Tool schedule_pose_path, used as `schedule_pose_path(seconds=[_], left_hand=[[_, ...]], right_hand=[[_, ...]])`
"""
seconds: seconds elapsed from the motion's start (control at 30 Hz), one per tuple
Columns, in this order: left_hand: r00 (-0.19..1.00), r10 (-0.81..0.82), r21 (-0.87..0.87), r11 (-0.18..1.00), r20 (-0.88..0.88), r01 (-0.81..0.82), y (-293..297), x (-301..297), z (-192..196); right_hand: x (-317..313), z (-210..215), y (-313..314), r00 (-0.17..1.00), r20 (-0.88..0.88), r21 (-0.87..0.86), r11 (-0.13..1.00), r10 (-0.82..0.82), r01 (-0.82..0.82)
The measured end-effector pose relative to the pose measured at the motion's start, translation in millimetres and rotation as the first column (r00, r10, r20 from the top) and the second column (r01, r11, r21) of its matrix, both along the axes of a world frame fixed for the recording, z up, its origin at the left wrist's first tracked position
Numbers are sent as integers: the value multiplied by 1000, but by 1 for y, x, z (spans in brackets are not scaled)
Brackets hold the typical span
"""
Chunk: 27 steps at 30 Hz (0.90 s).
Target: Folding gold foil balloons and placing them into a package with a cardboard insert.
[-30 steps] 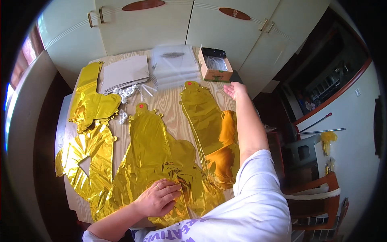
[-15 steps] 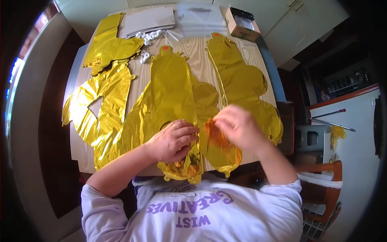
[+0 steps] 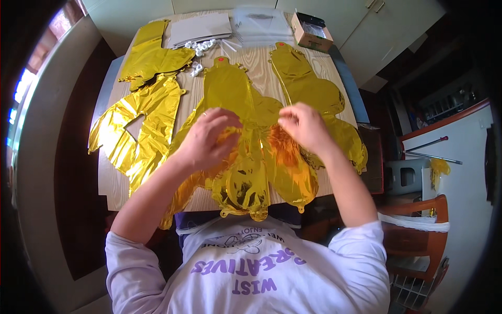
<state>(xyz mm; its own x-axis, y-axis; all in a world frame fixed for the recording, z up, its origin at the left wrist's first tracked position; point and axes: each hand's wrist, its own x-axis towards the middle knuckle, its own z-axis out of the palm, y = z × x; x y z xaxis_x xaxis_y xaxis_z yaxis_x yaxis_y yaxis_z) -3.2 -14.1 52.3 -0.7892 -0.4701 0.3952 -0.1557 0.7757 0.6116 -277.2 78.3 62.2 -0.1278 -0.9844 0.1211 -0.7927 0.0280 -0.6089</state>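
Note:
Several flat gold foil balloons lie spread over the wooden table. My left hand [image 3: 210, 138] hovers over the middle balloon [image 3: 227, 91], fingers curved and apart with nothing visible between them. Over the left edge of the right-hand balloon [image 3: 308, 83], my right hand [image 3: 306, 128] has its fingertips pressed together; what they may pinch is too small to tell. Both hands are reflected orange in the foil. The lower ends of the middle foil, crumpled and shiny, reach the table's near edge. At the left lies another gold balloon [image 3: 154, 112], creased.
A stack of grey-white sheets [image 3: 201, 27], white curled ribbon pieces [image 3: 203, 47] and clear plastic bags [image 3: 261, 26] lie at the far side. A small open cardboard box [image 3: 312, 31] stands at the far right. A wooden chair [image 3: 431, 235] and a grey stool [image 3: 405, 177] are right of the table.
Both hands have lifted and moved away from me; the left has come off the middle foil. The balloons' near ends have shifted slightly farther onto the table.

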Motion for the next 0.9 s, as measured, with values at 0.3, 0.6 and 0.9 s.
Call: schedule_pose_path(seconds=[0.3,0.6,0.9], left_hand=[[996,61,-227,973,63,-46,-31,-9,-56],[992,98,-208,975,78,-80,-29,-10,-59],[993,96,-210,975,73,-79,-31,-8,-60]], right_hand=[[-12,1,-106,957,-290,600,781,10,174],[-2,-22,-76,797,602,176,982,-51,-71],[2,-41,-49,975,-45,-296,929,218,-222]])
